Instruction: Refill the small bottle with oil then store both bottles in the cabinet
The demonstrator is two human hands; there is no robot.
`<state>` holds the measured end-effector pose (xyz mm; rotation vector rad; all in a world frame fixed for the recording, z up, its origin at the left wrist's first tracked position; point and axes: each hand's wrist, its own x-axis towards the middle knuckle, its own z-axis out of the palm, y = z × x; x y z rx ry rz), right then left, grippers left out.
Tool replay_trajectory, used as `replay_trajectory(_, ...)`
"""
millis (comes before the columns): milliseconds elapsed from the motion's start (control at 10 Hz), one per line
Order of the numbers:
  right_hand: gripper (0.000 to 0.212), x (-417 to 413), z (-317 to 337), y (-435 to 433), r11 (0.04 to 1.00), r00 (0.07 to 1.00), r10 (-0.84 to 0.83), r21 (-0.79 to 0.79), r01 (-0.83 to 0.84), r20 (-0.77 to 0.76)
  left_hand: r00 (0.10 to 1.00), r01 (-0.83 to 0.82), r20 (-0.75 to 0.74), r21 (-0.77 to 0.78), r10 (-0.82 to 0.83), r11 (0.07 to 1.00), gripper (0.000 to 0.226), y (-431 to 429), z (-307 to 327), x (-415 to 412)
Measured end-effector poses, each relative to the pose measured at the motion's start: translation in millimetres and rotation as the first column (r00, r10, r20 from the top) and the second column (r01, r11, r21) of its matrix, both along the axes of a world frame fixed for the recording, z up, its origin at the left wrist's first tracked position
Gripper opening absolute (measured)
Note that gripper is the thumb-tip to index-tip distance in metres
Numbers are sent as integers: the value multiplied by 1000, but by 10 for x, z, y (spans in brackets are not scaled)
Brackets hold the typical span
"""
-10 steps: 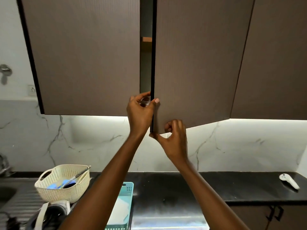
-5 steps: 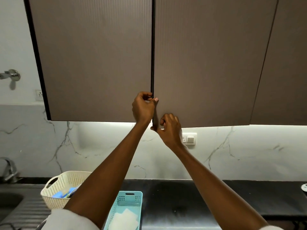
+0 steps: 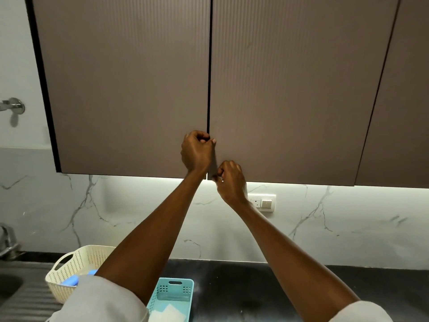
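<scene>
Nearest, a teal basket (image 3: 171, 296) and a cream basket (image 3: 76, 268) are seen on the dark worktop (image 3: 267, 287). No bottles are seen anywhere; they are presumed stored inside the cabinet, though this cannot be confirmed.

Further off, both hands are raised to the cabinet (image 3: 290, 89). The left hand (image 3: 196, 151) is curled, fingertips pinched at the seam between the doors. The right hand (image 3: 231, 178) is curled at the right door's (image 3: 290, 101) lower corner; whether the edge is actually gripped cannot be told. The doors appear flush.

The doors are judged stiff, light and handle-less; hold is best taken at the lower edge or seam.
</scene>
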<state>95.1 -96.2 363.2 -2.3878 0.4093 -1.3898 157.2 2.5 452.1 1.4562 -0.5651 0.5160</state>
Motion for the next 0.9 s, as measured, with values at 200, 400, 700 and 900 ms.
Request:
replay_trajectory(200, 29, 10, -4, 8, 999, 1000, -26, -37, 27, 5, 1000, -15, 26, 30, 14, 999, 18, -19, -3, 59)
replay_trajectory(400, 28, -9, 10, 27, 999, 1000, -28, -35, 28, -8, 997, -52, 61, 76, 47, 996, 22, -20, -10, 61)
replay_trajectory(700, 24, -181, -3, 18, 998, 998, 57, 1, -57, -41, 997, 32, 68, 104, -39, 994, 19, 87, -360, -71)
replay_trajectory(900, 18, -537, -359, -17, 994, 996, 58, -94, -64, -66, 981, 53, 162, 296, -105, 954, 28, 162, -1342, -368)
